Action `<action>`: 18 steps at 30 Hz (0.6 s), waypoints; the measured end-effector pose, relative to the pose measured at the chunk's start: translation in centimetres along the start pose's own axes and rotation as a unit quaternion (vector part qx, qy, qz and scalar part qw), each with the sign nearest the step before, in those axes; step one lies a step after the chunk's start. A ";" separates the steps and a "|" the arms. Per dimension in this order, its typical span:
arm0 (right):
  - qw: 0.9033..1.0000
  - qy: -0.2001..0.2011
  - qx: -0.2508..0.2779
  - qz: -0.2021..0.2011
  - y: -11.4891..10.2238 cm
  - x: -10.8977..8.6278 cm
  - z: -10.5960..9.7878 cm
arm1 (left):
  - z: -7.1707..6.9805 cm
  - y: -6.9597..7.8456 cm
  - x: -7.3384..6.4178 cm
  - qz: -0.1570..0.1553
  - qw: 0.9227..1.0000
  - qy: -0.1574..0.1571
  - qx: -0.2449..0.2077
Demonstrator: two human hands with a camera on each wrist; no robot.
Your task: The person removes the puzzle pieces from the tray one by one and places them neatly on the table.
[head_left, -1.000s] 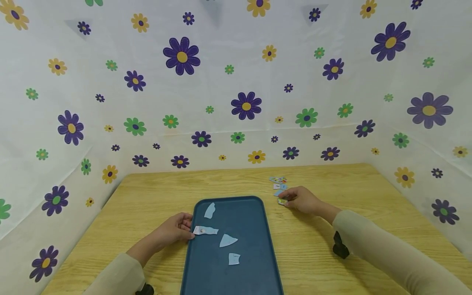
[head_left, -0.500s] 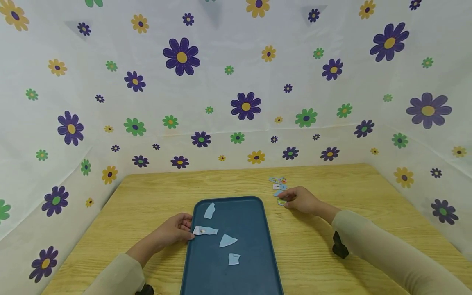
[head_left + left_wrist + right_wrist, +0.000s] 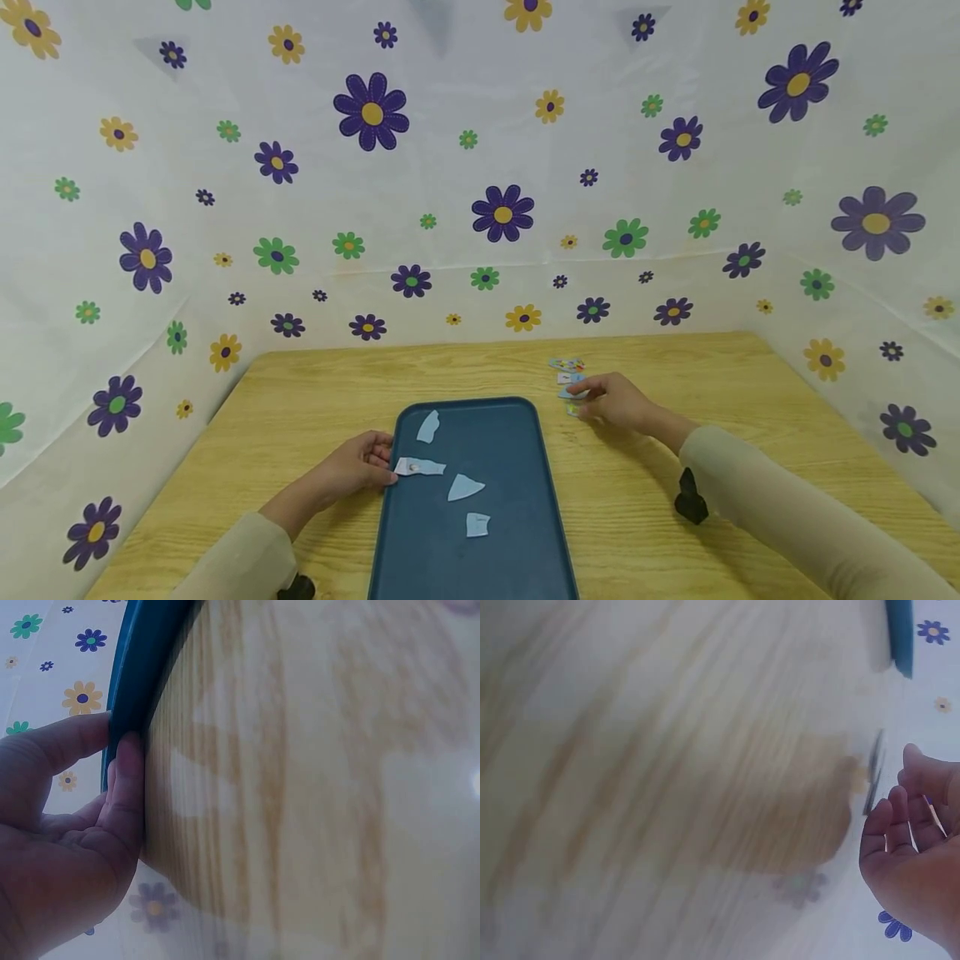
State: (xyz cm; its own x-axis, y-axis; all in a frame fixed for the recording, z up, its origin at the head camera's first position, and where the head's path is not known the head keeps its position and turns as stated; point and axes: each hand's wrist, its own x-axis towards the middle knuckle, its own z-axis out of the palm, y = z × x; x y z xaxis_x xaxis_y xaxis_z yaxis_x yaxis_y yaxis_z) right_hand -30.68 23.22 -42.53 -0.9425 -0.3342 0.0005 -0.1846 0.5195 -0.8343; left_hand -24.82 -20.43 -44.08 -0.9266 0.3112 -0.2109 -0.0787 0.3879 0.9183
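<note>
My left hand (image 3: 352, 465) grips the left rim of a dark blue tray (image 3: 517, 467), thumb and fingers on either side of the edge in the left wrist view. On the tray lie several flat, pale-blue, puzzle-like pieces; one with a small print (image 3: 420, 467) lies by the left thumb. Right of the tray, my right hand (image 3: 617, 402) is low over a column of similar pieces. Its index fingertip is at a light-blue piece (image 3: 567, 392), its thumb by a green-and-yellow piece (image 3: 572, 409) that is partly hidden. In the right wrist view, thumb and fingers stand apart, loosely bent.
Beyond the right hand lie a white-and-blue piece (image 3: 567, 377) and a multicoloured piece (image 3: 566, 364). The wooden table (image 3: 315, 383) is bounded by flower-printed cloth (image 3: 450, 167) at the back and both sides. A dark device sits at each wrist.
The right hand has shifted slightly up and away, and less of the green-and-yellow piece shows by its thumb. The left hand stays on the tray rim. The head view has tilted a little.
</note>
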 end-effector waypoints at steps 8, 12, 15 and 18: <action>0.999 -0.006 0.034 -0.010 -0.2 0.2 0.7 | -0.1 0.1 0.1 0.006 1.000 -0.007 -0.005; 0.998 -0.020 0.056 -0.025 -0.6 0.0 1.4 | -0.1 0.1 -0.1 0.011 1.000 -0.013 -0.006; 0.997 -0.031 0.070 -0.031 -1.1 -0.1 1.9 | -0.1 0.1 -0.1 0.011 1.000 -0.012 -0.005; 0.996 -0.037 0.072 -0.039 -1.7 -0.2 2.6 | -0.1 0.1 0.0 0.009 1.000 -0.011 -0.007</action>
State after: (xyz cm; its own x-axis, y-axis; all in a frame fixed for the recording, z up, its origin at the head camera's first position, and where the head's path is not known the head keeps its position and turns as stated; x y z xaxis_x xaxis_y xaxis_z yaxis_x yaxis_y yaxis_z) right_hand -29.41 20.39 -42.49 -0.9029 -0.4286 0.0321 -0.2096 0.3740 -0.9034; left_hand -24.88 -20.51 -43.99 -0.9197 0.3370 -0.2016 -0.0675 0.3700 0.9266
